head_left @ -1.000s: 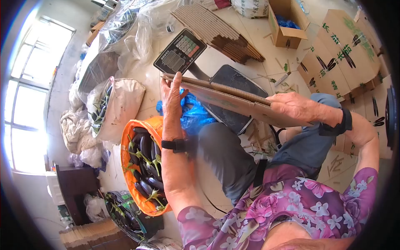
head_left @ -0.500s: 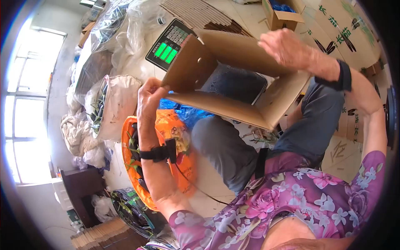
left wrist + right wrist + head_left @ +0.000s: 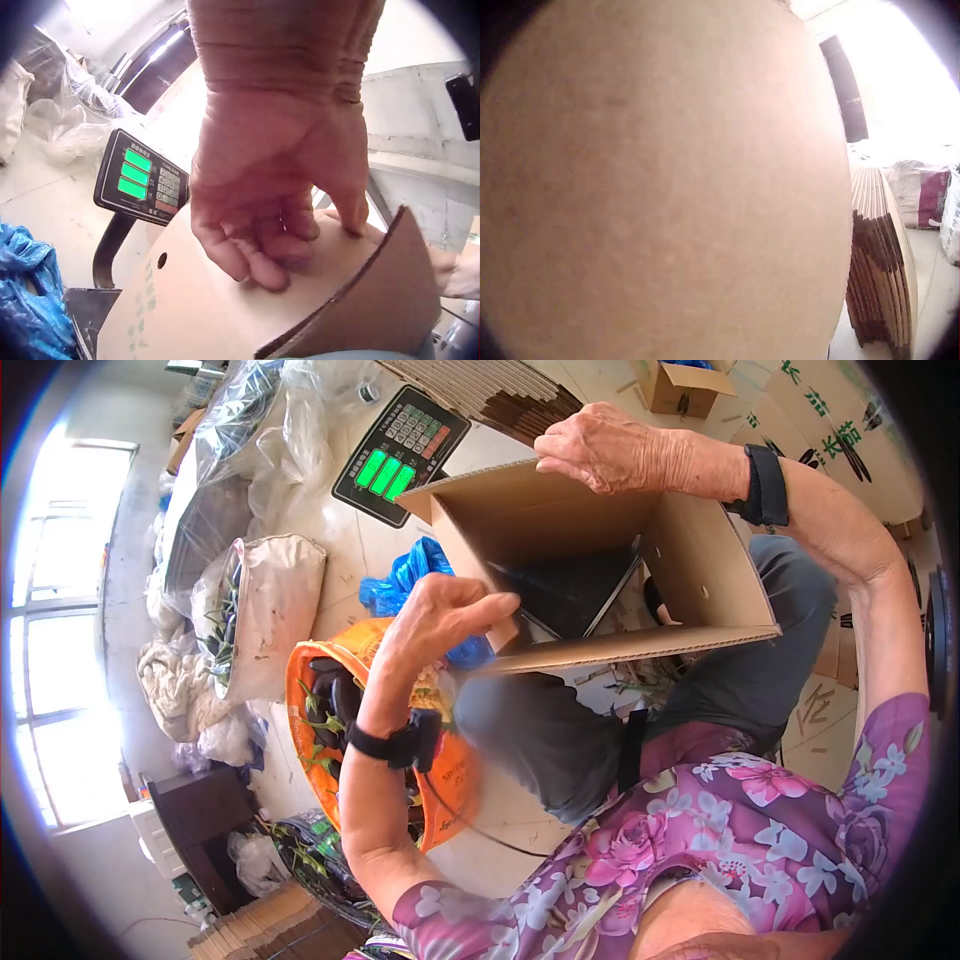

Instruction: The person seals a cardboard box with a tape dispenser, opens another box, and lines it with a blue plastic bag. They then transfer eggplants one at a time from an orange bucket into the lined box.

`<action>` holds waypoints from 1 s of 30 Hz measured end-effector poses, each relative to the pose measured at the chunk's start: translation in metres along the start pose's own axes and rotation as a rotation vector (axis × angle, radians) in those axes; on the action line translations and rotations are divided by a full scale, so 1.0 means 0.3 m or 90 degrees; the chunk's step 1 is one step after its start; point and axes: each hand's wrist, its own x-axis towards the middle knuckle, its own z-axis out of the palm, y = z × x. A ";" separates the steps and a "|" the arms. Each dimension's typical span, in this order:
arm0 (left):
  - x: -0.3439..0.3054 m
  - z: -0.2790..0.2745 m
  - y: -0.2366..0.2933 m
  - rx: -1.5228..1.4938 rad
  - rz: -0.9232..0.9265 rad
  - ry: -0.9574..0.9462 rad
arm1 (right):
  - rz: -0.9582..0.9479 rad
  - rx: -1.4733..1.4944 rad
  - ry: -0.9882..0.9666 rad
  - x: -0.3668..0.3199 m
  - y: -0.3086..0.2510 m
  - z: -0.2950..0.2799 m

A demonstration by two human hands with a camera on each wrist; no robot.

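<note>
A cardboard box (image 3: 700,560), unfolded into an open rectangle, stands tilted above the black scale platform (image 3: 570,595), which shows through it. The left hand (image 3: 445,618) grips the box at its near left corner. From the left wrist camera, that hand (image 3: 281,180) has curled fingers against the outer cardboard (image 3: 217,300) and its thumb by the edge. The right hand (image 3: 605,450) pinches the box's far top edge, fingers bent. In the right wrist view a large blurred tan surface (image 3: 660,180) fills most of the picture, and the right fingers are hidden.
The scale's display (image 3: 400,455) is lit green beyond the box. Left of the legs stand an orange bag (image 3: 455,790) of eggplants and a blue plastic bag (image 3: 415,565). Flattened cardboard (image 3: 500,405) lies at the back; a pale sack (image 3: 285,600) stands further left.
The flat folded cardboard has been opened into a box and turned. The left hand has moved right, towards the body, and the right hand left along the far edge. The scale display has lit up.
</note>
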 end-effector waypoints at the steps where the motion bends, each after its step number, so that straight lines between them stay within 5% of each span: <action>1: 0.031 0.017 0.014 -0.004 0.012 0.005 | 0.003 0.002 -0.004 -0.011 0.011 -0.003; 3: 0.082 0.055 -0.002 0.024 0.037 -0.033 | 0.054 0.015 -0.031 -0.019 0.033 -0.002; 5: 0.148 0.104 -0.067 0.428 0.132 -0.054 | 0.029 0.017 -0.015 -0.021 0.030 0.007; 7: 0.163 0.111 -0.027 0.493 0.130 -0.021 | 0.013 0.022 0.006 -0.031 0.049 0.005; 9: 0.175 0.079 -0.007 0.004 -0.099 -0.102 | -0.020 -0.005 0.015 -0.038 0.060 0.018; 10: 0.172 0.071 -0.041 -0.080 -0.082 -0.094 | -0.008 0.026 0.018 -0.044 0.054 -0.001; 14: 0.145 0.077 -0.109 -0.102 -0.059 -0.013 | -0.076 0.152 0.201 -0.116 0.036 -0.129; 18: 0.139 0.085 -0.091 -0.117 -0.025 0.003 | -0.108 0.067 0.136 -0.297 0.011 -0.164; 20: 0.156 0.094 -0.100 -0.093 0.001 0.003 | -0.044 0.249 0.093 -0.324 -0.006 -0.135; 25: 0.148 0.113 -0.096 -0.095 -0.011 0.030 | -0.089 0.324 0.098 -0.198 0.016 -0.041; 28: 0.130 0.119 -0.077 -0.094 -0.008 0.042 | -0.053 0.472 -0.118 -0.161 -0.078 0.066; 30: 0.101 0.119 -0.063 -0.172 0.004 0.076 | -0.103 0.403 -0.056 -0.157 -0.058 0.193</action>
